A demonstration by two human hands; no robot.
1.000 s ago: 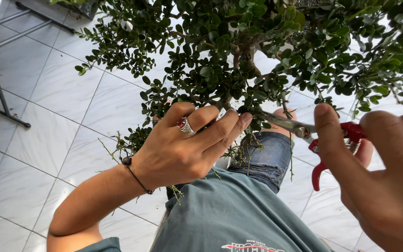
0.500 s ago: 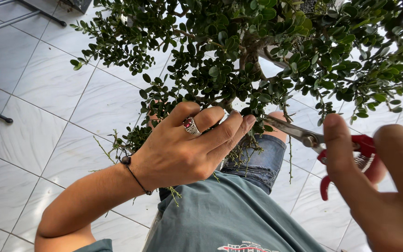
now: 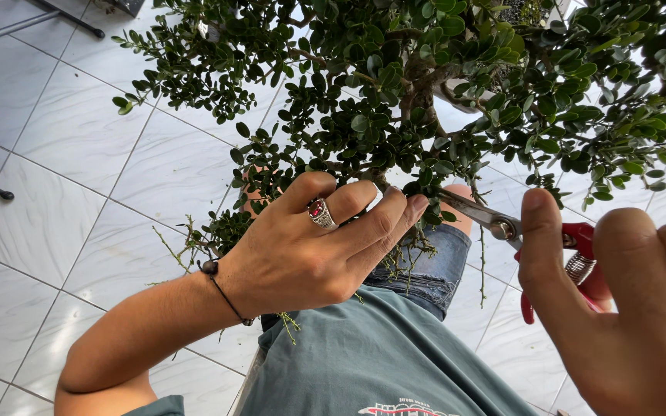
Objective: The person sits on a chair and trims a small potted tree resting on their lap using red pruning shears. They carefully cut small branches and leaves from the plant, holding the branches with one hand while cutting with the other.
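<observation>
Left hand [image 3: 302, 258] pinches a twig low in the shrub [image 3: 395, 100] over the tiled floor [image 3: 63, 154], right hand [image 3: 626, 308] grips red shears [image 3: 533, 239], blades at that twig; twigs look thin, springy, brittle—best held near the cut.

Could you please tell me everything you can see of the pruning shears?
The shears have red handles, a coiled metal spring between them and short grey metal blades. The right hand grips the handles, covering most of them. The blades point left into the shrub's foliage, close to the left hand's fingertips.
</observation>
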